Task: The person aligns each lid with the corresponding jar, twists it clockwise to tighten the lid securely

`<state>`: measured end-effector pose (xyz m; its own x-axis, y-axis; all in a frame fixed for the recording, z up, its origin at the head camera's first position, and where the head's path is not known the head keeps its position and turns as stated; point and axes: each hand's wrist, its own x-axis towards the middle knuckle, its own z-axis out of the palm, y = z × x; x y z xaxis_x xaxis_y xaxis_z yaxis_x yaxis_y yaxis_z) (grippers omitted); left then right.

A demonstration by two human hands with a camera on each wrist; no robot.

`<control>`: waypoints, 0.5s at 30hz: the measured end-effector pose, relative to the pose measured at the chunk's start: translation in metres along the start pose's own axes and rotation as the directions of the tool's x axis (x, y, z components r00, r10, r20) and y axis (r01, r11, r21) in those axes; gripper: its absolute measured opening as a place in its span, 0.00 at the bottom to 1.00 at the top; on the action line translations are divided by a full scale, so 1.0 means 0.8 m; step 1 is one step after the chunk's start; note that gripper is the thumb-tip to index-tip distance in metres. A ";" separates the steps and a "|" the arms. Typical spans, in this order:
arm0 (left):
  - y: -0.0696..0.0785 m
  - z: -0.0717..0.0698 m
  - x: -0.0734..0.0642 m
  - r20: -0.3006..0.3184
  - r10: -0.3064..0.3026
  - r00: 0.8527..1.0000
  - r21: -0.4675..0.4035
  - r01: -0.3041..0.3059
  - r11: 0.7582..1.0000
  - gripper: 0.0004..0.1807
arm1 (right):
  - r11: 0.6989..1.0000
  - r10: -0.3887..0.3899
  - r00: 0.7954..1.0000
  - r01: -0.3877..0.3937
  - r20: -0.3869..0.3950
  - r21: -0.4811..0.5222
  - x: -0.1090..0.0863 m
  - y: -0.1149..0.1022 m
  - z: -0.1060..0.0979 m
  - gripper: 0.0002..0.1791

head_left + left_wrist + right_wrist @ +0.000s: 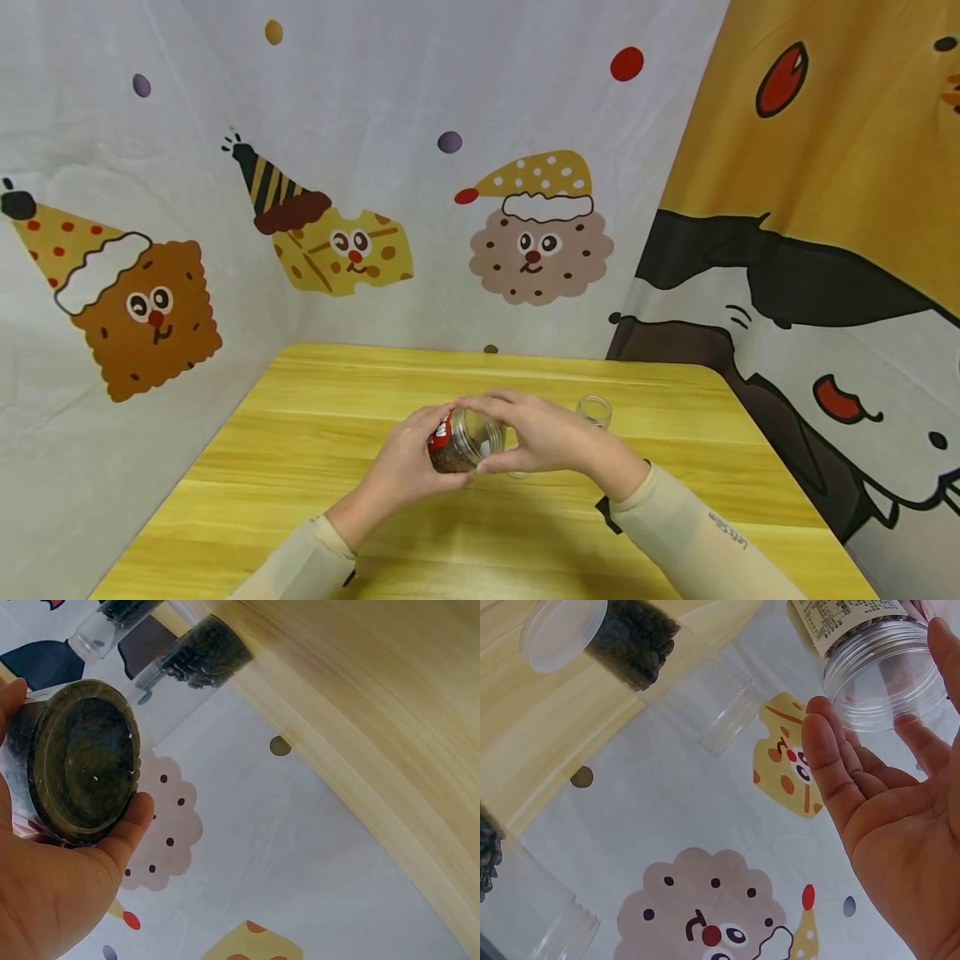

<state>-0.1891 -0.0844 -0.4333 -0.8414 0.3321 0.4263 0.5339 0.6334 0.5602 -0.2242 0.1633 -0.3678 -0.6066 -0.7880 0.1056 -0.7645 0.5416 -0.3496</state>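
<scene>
My left hand grips a clear screw-neck jar by its body. A red label and dark contents show on it, and its open mouth tilts toward the right. My right hand holds the rim, fingers over the top and thumb at the lower edge. In the right wrist view the uncovered threaded neck faces the right palm. The left wrist view shows the jar's round base, with the left thumb against its side.
An open clear jar stands behind my right hand. Another clear jar, part filled with dark seed-like pieces, has a translucent lid beside its base. The wood-grain table ends at a printed cloth backdrop.
</scene>
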 end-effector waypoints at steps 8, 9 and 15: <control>-0.002 0.001 0.001 -0.015 0.007 1.000 -0.003 -0.008 1.000 0.52 | 1.000 0.023 0.999 -0.023 -0.028 -0.013 0.002 -0.001 0.004 0.47; -0.002 0.002 0.001 -0.018 0.010 1.000 -0.001 -0.010 1.000 0.52 | 1.000 0.024 0.999 -0.024 -0.035 -0.012 0.002 0.000 0.005 0.47; -0.002 0.002 -0.001 -0.020 0.011 1.000 0.009 -0.011 1.000 0.52 | 1.000 0.030 0.998 -0.030 -0.048 0.005 0.004 0.000 0.008 0.47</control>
<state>-0.1896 -0.0842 -0.4357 -0.8334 0.3253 0.4468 0.5425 0.6359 0.5490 -0.2251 0.1586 -0.3738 -0.6391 -0.7564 0.1392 -0.7448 0.5636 -0.3572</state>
